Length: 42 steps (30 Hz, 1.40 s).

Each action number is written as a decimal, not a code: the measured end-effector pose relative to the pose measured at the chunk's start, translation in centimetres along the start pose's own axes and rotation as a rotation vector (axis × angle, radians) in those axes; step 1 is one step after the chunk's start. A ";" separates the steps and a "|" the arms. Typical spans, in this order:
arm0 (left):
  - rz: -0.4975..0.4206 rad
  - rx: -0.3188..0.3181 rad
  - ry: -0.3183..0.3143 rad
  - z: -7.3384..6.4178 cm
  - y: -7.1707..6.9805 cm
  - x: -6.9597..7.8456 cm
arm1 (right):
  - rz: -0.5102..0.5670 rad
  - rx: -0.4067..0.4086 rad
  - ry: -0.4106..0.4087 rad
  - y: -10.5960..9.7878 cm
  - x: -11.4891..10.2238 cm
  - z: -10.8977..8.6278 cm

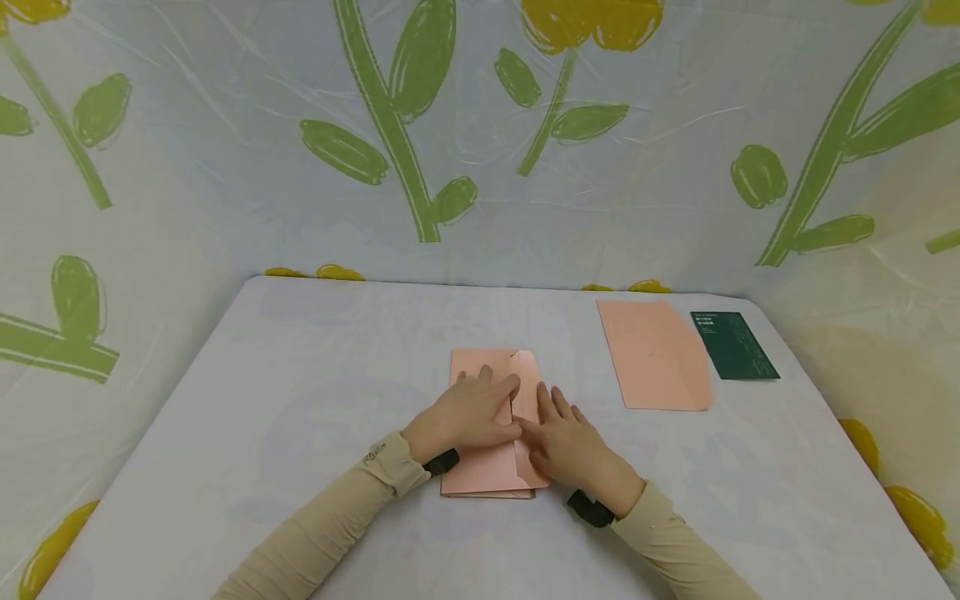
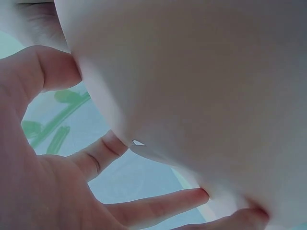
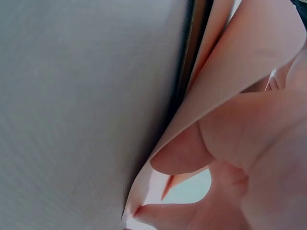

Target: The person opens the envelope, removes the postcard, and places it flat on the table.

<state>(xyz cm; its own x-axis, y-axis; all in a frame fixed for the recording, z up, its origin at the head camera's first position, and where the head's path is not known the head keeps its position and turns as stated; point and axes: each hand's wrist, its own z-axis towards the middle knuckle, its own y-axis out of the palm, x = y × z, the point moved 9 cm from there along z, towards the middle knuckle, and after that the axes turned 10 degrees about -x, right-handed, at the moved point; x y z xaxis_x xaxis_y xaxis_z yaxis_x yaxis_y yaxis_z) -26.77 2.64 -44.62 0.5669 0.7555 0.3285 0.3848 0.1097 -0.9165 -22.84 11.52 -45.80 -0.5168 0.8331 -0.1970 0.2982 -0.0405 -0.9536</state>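
A pink envelope (image 1: 480, 477) lies upright at the middle of the table, its flap (image 1: 531, 475) on the right side. Another edge peeks out below its bottom end. My left hand (image 1: 471, 412) rests on the envelope with spread fingers. In the left wrist view, thumb and fingertips (image 2: 204, 194) press against the paper. On the flap lies my right hand (image 1: 573, 450), fingers extended, its thumb near the left thumb at the flap's fold. The right wrist view shows the flap (image 3: 230, 67) bowed up from the table, with the thumb (image 3: 182, 153) against it.
A second pink envelope (image 1: 652, 358) lies at the back right of the white table (image 1: 225, 400). Beside it is a dark green card (image 1: 735, 346) with pale print. A flower-printed sheet (image 1: 465, 167) hangs behind and at both sides.
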 end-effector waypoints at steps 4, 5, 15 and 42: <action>0.005 0.008 0.000 0.0 -0.1 0.0 | -0.001 0.013 -0.002 -0.2 -0.1 0.0; 0.008 0.010 0.000 0.0 -0.1 0.0 | 0.000 0.012 -0.002 -0.2 -0.1 0.0; 0.059 0.022 -0.031 -0.2 0.0 0.2 | 0.017 0.001 0.020 -0.2 0.2 0.1; 0.037 -0.044 -0.062 -0.3 0.4 -0.1 | 0.292 0.016 -0.079 -1.9 1.6 0.4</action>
<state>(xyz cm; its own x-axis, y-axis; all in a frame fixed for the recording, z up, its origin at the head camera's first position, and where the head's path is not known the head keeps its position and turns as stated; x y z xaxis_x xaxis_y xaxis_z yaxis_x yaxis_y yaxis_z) -26.48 2.39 -44.98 0.5360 0.7969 0.2785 0.3966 0.0534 -0.9164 -24.57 12.72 -44.40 -0.4716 0.7396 -0.4802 0.4314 -0.2814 -0.8572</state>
